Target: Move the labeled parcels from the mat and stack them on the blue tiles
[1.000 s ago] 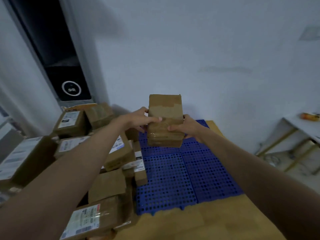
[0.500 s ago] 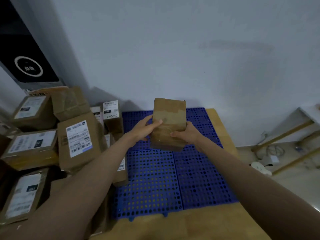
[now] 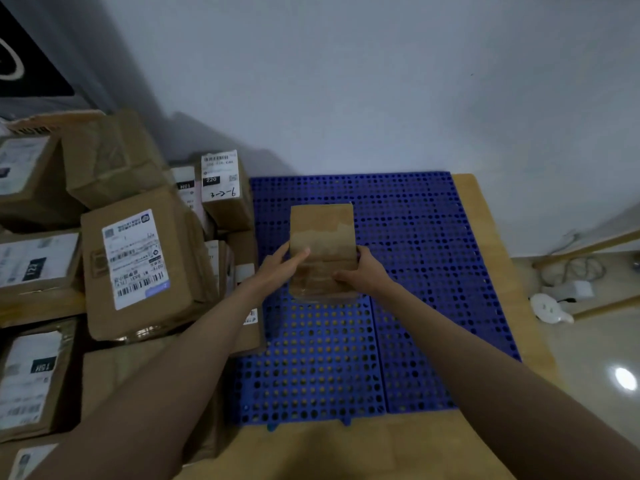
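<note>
Two bare hands grip a brown cardboard parcel [image 3: 322,251] over the blue tiles [image 3: 415,271]. The left hand [image 3: 282,268] curls round its nine o'clock edge, the right hand [image 3: 363,271] round its three o'clock edge. Labeled parcels [image 3: 138,261] sit piled at nine o'clock.

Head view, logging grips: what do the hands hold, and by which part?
Both hold one brown parcel over the blue tiles: left hand on its left side, right hand on its right.

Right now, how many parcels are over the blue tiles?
1: the plain brown parcel held by both hands, left and right, above the tiles. The other parcels sit in the pile at the tiles' left edge; some may be hidden.
</note>
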`<state>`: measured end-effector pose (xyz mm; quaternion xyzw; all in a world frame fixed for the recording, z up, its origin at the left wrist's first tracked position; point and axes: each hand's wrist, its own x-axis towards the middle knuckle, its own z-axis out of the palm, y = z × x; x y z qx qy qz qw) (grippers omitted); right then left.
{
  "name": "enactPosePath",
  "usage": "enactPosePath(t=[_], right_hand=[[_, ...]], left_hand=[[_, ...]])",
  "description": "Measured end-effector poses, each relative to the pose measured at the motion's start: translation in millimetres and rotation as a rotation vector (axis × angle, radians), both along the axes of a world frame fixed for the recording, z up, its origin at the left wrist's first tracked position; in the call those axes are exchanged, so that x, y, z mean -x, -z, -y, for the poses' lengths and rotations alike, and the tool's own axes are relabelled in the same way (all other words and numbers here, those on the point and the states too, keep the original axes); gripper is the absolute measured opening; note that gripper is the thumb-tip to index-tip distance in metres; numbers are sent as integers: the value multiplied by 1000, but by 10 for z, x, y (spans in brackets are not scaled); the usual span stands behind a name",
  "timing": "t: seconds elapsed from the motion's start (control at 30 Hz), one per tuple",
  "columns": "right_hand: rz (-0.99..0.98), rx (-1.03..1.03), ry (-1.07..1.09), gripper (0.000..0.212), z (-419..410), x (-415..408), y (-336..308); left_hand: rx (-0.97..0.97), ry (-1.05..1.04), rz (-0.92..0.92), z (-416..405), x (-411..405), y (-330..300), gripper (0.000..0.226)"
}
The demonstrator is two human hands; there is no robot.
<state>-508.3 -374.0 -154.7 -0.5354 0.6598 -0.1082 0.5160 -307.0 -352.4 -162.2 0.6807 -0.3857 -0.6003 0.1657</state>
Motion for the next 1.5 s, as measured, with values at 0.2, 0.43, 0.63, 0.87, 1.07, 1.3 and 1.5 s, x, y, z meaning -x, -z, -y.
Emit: enactPosePath(t=[0.2, 0.43, 0.63, 0.87, 1.07, 1.3, 1.5], right_hand=[[82, -27, 8, 68, 152, -292, 200], [132, -8, 39, 63, 437, -470, 357], [138, 42, 23, 64, 799, -672, 402], [157, 79, 28, 60, 1118, -978, 411], [203, 101, -84, 102, 1191, -1030, 461], [99, 168, -135, 101, 1296, -1046, 500], [100, 202, -115, 97, 1327, -1121, 510]], left_hand=[[43, -89, 69, 163, -178, 215, 95], [82, -113, 208, 440, -277, 337, 79], [96, -193, 228, 782, -427, 345, 76], [114, -286, 222, 1068, -620, 321, 86], [105, -328, 224, 1166, -672, 335, 97], [125, -300, 212, 1270, -735, 323, 104], [165, -259, 204, 1276, -779, 314, 129]])
